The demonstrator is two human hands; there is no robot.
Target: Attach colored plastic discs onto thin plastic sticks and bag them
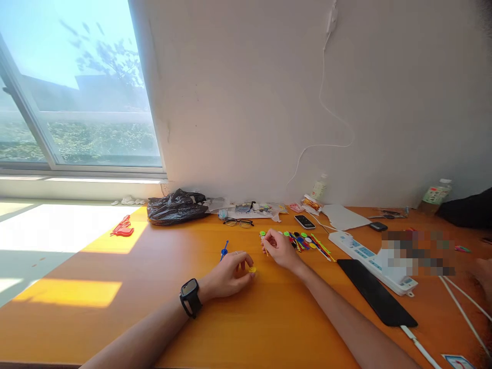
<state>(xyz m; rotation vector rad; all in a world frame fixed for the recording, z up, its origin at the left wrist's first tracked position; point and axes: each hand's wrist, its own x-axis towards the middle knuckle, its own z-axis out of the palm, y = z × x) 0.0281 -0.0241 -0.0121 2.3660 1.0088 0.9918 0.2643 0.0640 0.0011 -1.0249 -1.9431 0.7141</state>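
Two hands, left hand [230,277] and right hand [282,248], over a wooden tabletop [261,333], read L to R. Far L: red toy pistol [123,227], lying by a sunlit patch. Next: blue part [224,251] w/ pointed tip, partly hidden by left hand; contact can't be told. Left hand: thumb & fingers pinch a small yellow piece [252,269] low over the tabletop. Judged v. light, stiff plastic, poss. slippery; best gripped at opp. edges. Green disc [262,233]: just beyond right hand's fingers, contact unclear. Right hand: fingers narrowed on a thin yellowish stick [266,251], approx. upright. Prob. light, may bend or snap if pushed sideways; best held lightly nr mid-length. Far side of right hand: coloured pieces [306,240], incl. discs & sticks, loosely heaped, prob. easy to scatter
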